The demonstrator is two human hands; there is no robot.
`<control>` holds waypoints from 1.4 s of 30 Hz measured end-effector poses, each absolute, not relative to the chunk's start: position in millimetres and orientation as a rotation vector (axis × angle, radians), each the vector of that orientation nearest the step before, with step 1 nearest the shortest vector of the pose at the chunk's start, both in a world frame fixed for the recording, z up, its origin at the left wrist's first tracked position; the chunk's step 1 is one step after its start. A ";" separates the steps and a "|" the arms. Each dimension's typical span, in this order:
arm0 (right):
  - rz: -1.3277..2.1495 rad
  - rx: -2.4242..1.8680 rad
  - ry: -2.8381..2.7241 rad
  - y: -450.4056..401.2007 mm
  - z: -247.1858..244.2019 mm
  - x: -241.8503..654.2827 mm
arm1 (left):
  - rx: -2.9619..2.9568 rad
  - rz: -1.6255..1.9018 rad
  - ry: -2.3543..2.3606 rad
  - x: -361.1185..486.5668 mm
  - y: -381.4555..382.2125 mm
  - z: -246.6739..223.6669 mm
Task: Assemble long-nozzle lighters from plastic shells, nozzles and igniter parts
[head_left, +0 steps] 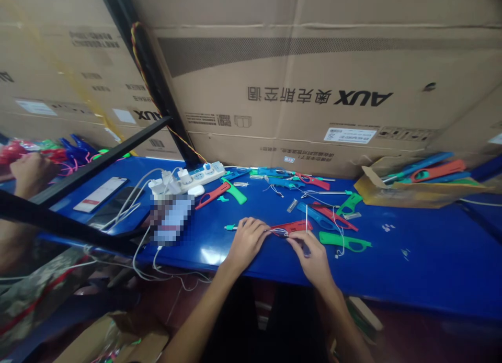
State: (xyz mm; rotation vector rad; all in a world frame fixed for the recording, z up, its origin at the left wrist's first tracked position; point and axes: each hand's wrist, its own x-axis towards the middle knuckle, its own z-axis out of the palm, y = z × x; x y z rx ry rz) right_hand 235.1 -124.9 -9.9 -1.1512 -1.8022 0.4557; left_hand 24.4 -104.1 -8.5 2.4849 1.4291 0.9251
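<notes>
My left hand (249, 241) is closed around a lighter with a metal tube, whose teal tip (230, 227) sticks out to the left. Between my hands lies its red handle part (292, 227), with thin white wires (280, 231) across it. My right hand (309, 252) pinches at the wires by the handle; a thin upright rod (306, 216) rises beside its fingers. Just beyond are a blue handle piece (318, 216) and a red one (337, 216). To the right of my right hand, a green handle (345, 241) lies flat on the blue table (411, 258).
A torn carton (411, 193) holds coloured lighters at the right. Further left are a power strip (202, 179) with cables, a white phone (101, 194) and a black metal frame (105, 159). Another person's hand (31, 169) is at far left. Large cardboard boxes (298, 65) stand behind.
</notes>
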 end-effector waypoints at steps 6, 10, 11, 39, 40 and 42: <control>0.460 -1.128 -1.794 -121.0 -5.8 238.7 | 2.439 0.966 1.411 23.4 -106.0 -7.4; 0.454 -1.097 -1.787 -123.6 -10.1 237.1 | 2.422 0.962 1.393 22.9 -106.5 -8.1; 0.452 -1.091 -1.787 -124.4 -11.6 236.3 | 2.416 0.960 1.388 22.8 -106.4 -8.5; 0.381 -1.162 -1.685 -126.3 -11.7 236.1 | 2.285 1.024 1.324 21.1 -108.8 -4.6; 0.380 -1.164 -1.684 -126.4 -11.5 236.2 | 2.267 1.039 1.304 20.9 -108.7 -5.4; 0.375 -1.167 -1.680 -126.6 -10.9 236.3 | 2.237 1.065 1.267 20.5 -108.3 -6.7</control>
